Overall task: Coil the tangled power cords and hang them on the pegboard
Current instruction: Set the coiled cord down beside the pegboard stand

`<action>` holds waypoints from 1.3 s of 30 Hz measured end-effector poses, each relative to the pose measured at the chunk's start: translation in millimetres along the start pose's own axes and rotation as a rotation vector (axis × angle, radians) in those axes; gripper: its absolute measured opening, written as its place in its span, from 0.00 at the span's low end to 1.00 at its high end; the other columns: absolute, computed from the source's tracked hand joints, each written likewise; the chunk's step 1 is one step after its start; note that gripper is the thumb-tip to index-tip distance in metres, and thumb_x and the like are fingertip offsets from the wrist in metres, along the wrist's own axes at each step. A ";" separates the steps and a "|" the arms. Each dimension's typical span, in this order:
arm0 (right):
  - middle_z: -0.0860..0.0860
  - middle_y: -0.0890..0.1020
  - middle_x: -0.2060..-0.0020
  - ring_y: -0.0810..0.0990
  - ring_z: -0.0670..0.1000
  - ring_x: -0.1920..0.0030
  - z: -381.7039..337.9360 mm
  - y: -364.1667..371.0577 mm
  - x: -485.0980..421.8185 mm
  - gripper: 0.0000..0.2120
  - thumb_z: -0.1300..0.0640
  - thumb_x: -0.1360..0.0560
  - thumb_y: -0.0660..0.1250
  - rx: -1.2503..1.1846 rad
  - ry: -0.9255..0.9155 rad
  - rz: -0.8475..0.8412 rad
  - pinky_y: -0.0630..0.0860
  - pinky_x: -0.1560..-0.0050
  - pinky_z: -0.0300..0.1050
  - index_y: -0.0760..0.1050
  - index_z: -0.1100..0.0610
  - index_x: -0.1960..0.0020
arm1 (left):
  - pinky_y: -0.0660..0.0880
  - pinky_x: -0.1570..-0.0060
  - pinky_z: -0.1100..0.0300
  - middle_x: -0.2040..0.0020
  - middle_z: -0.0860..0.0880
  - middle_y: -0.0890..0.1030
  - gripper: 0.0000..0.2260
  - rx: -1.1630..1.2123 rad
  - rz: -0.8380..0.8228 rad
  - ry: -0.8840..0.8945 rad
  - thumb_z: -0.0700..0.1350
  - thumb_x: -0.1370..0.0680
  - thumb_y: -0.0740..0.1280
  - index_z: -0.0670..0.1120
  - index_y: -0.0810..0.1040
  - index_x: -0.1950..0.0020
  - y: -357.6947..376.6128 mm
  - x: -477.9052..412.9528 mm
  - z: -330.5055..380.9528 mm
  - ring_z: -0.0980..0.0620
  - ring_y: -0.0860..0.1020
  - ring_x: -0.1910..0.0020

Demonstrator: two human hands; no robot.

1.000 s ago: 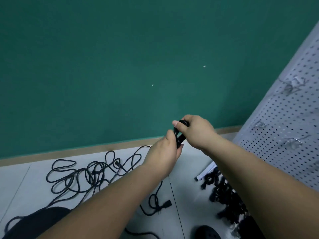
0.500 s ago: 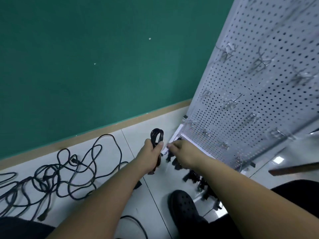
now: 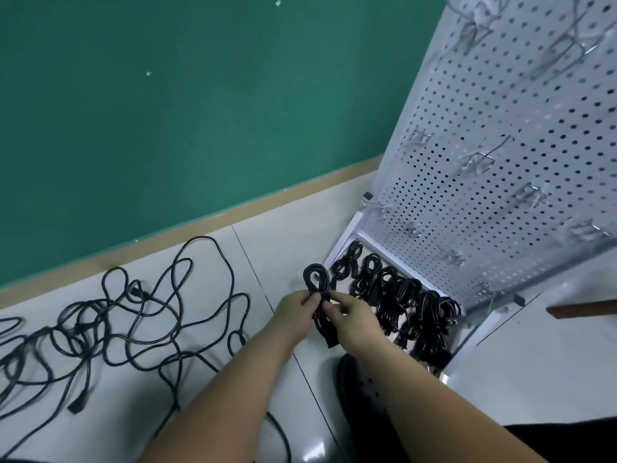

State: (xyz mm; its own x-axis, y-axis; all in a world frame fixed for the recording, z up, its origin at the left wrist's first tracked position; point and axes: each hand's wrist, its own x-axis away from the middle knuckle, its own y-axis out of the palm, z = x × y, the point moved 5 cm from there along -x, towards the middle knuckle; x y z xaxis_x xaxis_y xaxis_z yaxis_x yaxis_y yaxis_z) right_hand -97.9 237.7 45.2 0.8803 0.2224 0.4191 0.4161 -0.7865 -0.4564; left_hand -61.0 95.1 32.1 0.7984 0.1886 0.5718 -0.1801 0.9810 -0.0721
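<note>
While the head camera looks down at the floor by the wall, both hands meet just in front of the pegboard's [image 3: 500, 155] bottom edge. The left hand [image 3: 295, 312] and right hand [image 3: 354, 320] are on the same coiled cord [image 3: 315, 279]. Fingers and thumbs on both sides are curled in and pinching the bundle around its middle. The top loop of the black coil sticks up above the knuckles, and the lower end pokes out underneath the right hand. So the cord is up in the air, held, not lying on the tiles, and it sits just beside the far end of the row of coiled cords [image 3: 410, 305].

That row lies on the floor [image 3: 283, 248] right along the foot of the board. It's a bunch of black bundles side by side, touching each other, running from the board's lower far corner toward the near side. Can't count them properly, they blur together.

The pegboard itself is white and takes up the whole right side, with metal hooks [image 3: 477, 162] stuck in it. They're pretty smeared, so no detail there.

Over on the left part of the floor, well apart from the hands, the tangled cords [image 3: 133, 322] sprawl in loose loops crossing over each other. They lie between the wooden skirting [image 3: 167, 235] and the left forearm, and one plug [image 3: 77, 406] is at the near edge. Behind it all is a green wall [image 3: 200, 111]. A black shoe [image 3: 360, 389] with holes shows under the right forearm.
</note>
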 end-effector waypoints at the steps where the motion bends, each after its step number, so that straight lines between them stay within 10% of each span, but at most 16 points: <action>1: 0.41 0.85 0.64 0.83 0.41 0.59 5.5 1.7 -8.6 0.08 0.51 0.17 0.69 0.006 0.000 -0.003 0.81 0.52 0.43 0.83 0.43 0.41 | 0.79 0.50 0.65 0.49 0.48 0.88 0.10 0.002 0.032 0.012 0.45 0.14 0.65 0.45 0.85 0.41 -2.0 -4.1 -4.2 0.52 0.84 0.48; 10: 0.40 0.85 0.54 0.83 0.43 0.51 33.9 24.1 -67.6 0.07 0.56 0.18 0.69 0.158 -0.033 -0.062 0.75 0.51 0.33 0.81 0.44 0.44 | 0.75 0.56 0.73 0.64 0.61 0.85 0.09 0.031 0.047 -0.058 0.45 0.14 0.66 0.48 0.85 0.49 -6.7 -51.1 -47.9 0.68 0.82 0.62; 14: 0.46 0.86 0.51 0.83 0.49 0.50 44.3 28.3 -93.7 0.09 0.54 0.16 0.67 0.287 0.003 -0.070 0.76 0.50 0.40 0.82 0.49 0.38 | 0.75 0.32 0.56 0.50 0.61 0.87 0.07 0.022 -0.065 -0.111 0.51 0.17 0.67 0.60 0.85 0.50 -2.4 -65.6 -60.4 0.63 0.82 0.44; 18: 0.53 0.87 0.48 0.83 0.57 0.47 55.5 38.1 -118.6 0.12 0.52 0.16 0.66 0.487 0.037 -0.058 0.78 0.49 0.48 0.81 0.51 0.35 | 0.74 0.31 0.53 0.32 0.54 0.81 0.17 -0.117 -0.066 -0.130 0.58 0.18 0.67 0.57 0.78 0.30 -3.1 -71.0 -69.1 0.52 0.79 0.34; 22: 0.51 0.79 0.37 0.73 0.58 0.36 61.1 38.3 -126.9 0.16 0.45 0.18 0.67 0.732 0.047 0.065 0.75 0.39 0.53 0.81 0.45 0.32 | 0.76 0.58 0.70 0.31 0.54 0.79 0.17 -0.153 0.105 -0.086 0.50 0.15 0.65 0.51 0.74 0.26 -21.8 -62.4 -84.0 0.55 0.79 0.38; 31: 0.51 0.85 0.53 0.81 0.58 0.46 53.1 36.0 -144.3 0.15 0.38 0.26 0.73 0.665 0.154 0.128 0.82 0.46 0.54 0.83 0.47 0.46 | 0.73 0.36 0.56 0.41 0.50 0.82 0.13 -0.668 0.469 0.213 0.42 0.20 0.68 0.46 0.82 0.36 -69.9 -10.1 -91.7 0.48 0.75 0.37; 39: 0.56 0.76 0.36 0.70 0.62 0.33 33.6 43.3 -130.6 0.19 0.39 0.23 0.73 0.817 0.096 0.102 0.74 0.36 0.58 0.82 0.48 0.37 | 0.70 0.29 0.53 0.37 0.50 0.79 0.20 -0.893 0.547 0.184 0.53 0.23 0.72 0.49 0.79 0.32 -111.5 28.0 -115.0 0.46 0.73 0.33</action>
State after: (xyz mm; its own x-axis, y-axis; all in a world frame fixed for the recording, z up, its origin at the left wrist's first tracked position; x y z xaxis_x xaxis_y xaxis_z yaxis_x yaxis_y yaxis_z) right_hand -187.2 193.9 -55.7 0.9149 0.0933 0.3929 0.4023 -0.1259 -0.9068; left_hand 47.5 -3.8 -37.9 0.8245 0.5446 0.1536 -0.1131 0.4245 -0.8983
